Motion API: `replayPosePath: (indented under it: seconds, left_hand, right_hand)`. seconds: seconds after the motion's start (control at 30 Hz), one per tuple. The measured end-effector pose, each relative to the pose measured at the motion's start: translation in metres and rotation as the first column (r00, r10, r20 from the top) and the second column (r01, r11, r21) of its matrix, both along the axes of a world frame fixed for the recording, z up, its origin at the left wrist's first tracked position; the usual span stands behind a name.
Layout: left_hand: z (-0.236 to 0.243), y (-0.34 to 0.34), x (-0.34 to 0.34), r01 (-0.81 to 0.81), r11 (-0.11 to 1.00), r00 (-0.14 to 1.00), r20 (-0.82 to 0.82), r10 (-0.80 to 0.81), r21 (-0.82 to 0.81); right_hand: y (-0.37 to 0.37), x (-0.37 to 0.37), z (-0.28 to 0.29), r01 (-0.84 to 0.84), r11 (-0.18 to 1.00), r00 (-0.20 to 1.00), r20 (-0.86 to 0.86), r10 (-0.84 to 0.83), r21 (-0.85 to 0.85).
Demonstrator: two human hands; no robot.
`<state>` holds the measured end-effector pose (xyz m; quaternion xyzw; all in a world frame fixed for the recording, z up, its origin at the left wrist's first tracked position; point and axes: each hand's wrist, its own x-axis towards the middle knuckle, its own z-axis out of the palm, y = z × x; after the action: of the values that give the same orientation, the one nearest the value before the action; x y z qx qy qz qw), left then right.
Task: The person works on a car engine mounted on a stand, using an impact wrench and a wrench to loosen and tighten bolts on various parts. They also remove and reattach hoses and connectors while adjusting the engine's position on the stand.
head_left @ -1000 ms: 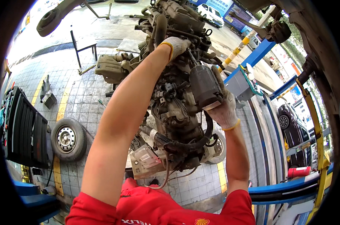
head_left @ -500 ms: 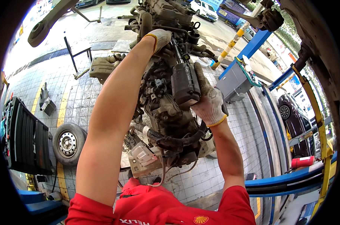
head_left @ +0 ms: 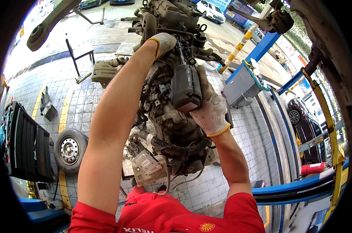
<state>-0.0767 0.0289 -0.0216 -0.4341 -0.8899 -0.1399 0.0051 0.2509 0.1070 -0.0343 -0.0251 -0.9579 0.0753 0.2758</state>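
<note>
From the head view, I'm watching the tool [head_left: 185, 87] hanging over the engine [head_left: 174, 118], its shaft [head_left: 179, 48] pointing away from the person into the crowded parts. The right hand [head_left: 211, 108] is gripping the tool from its right side, one gloved finger lying along the body. The left hand [head_left: 163, 43] is reaching in just beside the shaft; its fingers are hiding behind the glove's back, so I can't tell whether they're spread or pinching anything. That closeness is worrying me most: if the shaft turns, loose knit could be catching and dragging the hand in. I'm also not seeing what the far tip is meeting, so a tilted seat could be letting it slip and knock the small connector [head_left: 192, 61] beside it. With only the right hand plainly bearing the tool, a sudden kick could be twisting that wrist. I'm not making out what is supporting the engine either, so a hard push could be rocking it.
</note>
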Motion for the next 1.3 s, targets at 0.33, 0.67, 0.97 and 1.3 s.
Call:
replayPosePath:
  seconds: [0.33,0.67,0.97,1.3]
  left_hand:
    - [-0.024,-0.011,-0.014,-0.141,0.822,0.535,0.741,-0.405,0.551]
    - [-0.001,-0.014,0.015,0.196,0.978,0.979,0.042,-0.199,0.071]
    - [0.032,-0.034,0.061,0.075,0.996,0.997,0.040,-0.073,-0.047]
    - [-0.001,-0.007,0.027,0.037,0.999,0.963,-0.266,-0.030,0.022]
  right_hand:
    - [0.003,-0.005,0.010,-0.087,0.993,0.986,-0.149,0.073,-0.084]
    - [0.030,-0.012,-0.001,-0.239,0.971,0.954,-0.177,0.240,0.026]
    - [0.028,-0.002,0.014,-0.248,0.969,0.964,-0.101,0.246,-0.007]
    - [0.032,-0.003,0.004,-0.234,0.964,0.945,-0.205,0.257,0.127]
